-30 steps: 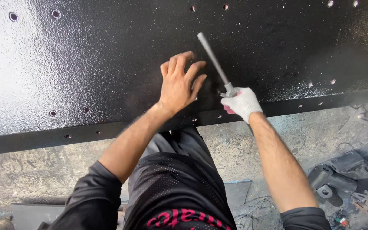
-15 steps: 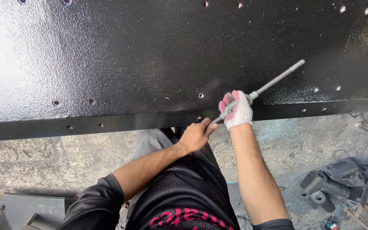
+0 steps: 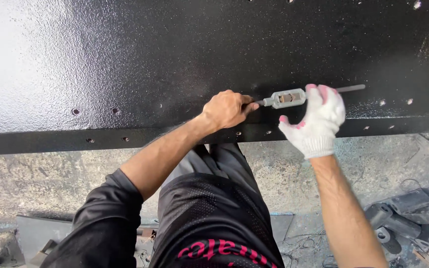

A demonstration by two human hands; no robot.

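Overhead: both hands closed on tap wrench (image 3: 288, 98), bare left hand (image 3: 226, 109) gripping one handle, gloved right hand (image 3: 316, 119) the other, against black panel (image 3: 140, 59).

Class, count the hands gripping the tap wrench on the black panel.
2: the bare left hand holds the tap wrench at its left handle; the white-gloved right hand wraps its right handle on the black steel panel.

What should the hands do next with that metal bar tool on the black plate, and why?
Probably turn it a bit further. The tap wrench lies flat across the black plate, with the bare left hand on one handle end and the gloved right hand on the other, so both are set to swing it around.
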